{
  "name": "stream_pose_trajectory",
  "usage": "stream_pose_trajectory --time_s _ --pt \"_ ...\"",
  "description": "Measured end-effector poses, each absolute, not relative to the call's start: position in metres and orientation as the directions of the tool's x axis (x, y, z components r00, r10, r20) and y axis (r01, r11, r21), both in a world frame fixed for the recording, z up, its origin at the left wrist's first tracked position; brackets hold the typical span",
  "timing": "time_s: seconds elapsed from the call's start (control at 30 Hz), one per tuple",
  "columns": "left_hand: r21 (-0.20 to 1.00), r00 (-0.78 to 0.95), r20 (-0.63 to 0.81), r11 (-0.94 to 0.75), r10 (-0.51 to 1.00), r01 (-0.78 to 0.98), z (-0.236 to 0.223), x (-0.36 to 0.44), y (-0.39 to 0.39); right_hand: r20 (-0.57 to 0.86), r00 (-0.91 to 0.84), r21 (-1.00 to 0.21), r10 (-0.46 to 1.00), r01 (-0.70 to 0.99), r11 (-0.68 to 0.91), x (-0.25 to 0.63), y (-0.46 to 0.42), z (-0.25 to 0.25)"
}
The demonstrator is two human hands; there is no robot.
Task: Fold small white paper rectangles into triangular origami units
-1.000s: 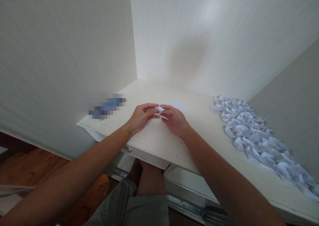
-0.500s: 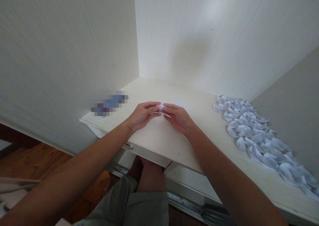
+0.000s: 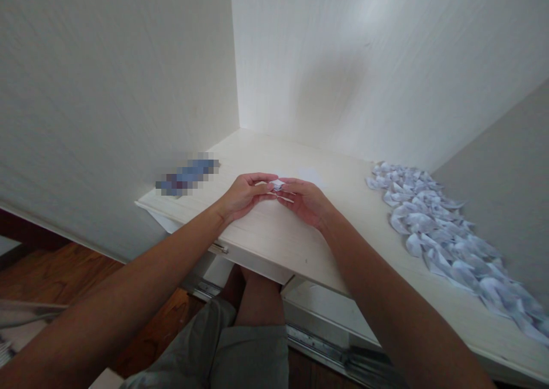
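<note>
Head view: small folded paper (image 3: 278, 183) sits pinched between left fingers (image 3: 261, 189) and right fingers (image 3: 299, 187).

Left hand (image 3: 243, 198) and right hand (image 3: 309, 199) face each other, pinching close together, bare forearms (image 3: 171, 257) angled forward and inward.

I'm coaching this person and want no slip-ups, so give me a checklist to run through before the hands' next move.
1. Left hand on the paper: ok, fingertips at its left end.
2. Right hand on the paper: ok, fingertips at its right end.
3. Paper's edges lined up: cannot tell, too small and partly covered by fingers.
4. Pile apart from the hands: ok, off to the right on the desk.
5. Blue thing at the left identified: cannot tell, it is pixelated.
</note>
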State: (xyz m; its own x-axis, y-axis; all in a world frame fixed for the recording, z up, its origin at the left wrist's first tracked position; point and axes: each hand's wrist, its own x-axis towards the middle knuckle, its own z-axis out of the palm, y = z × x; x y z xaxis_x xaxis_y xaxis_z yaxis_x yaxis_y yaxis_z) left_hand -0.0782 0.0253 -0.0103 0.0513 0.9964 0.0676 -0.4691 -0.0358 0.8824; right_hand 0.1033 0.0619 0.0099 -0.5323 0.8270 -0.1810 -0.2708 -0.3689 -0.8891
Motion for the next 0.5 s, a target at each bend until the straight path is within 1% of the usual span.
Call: stream_pose_trajectory --time_s 0.1,0.3,0.5 --pt "0.906 0.040 0.064 -0.041 0.997 -0.422 -0.012 -0.077 0.026 -0.141 -0.542 -0.919 0.829 -0.239 -0.313 0.104 0.062 0.007" --pt "0.941 0.007 0.073 -0.067 0.997 -0.333 -0.017 -0.078 0.029 -0.090 -0.439 -0.961 0.894 -0.197 -0.193 0.099 0.064 0.000" --pt "0.966 0.006 0.104 -0.099 0.995 -0.237 -0.019 -0.080 0.031 0.028 -0.392 -0.996 0.920 -0.085 -0.006 0.098 0.066 -0.005"
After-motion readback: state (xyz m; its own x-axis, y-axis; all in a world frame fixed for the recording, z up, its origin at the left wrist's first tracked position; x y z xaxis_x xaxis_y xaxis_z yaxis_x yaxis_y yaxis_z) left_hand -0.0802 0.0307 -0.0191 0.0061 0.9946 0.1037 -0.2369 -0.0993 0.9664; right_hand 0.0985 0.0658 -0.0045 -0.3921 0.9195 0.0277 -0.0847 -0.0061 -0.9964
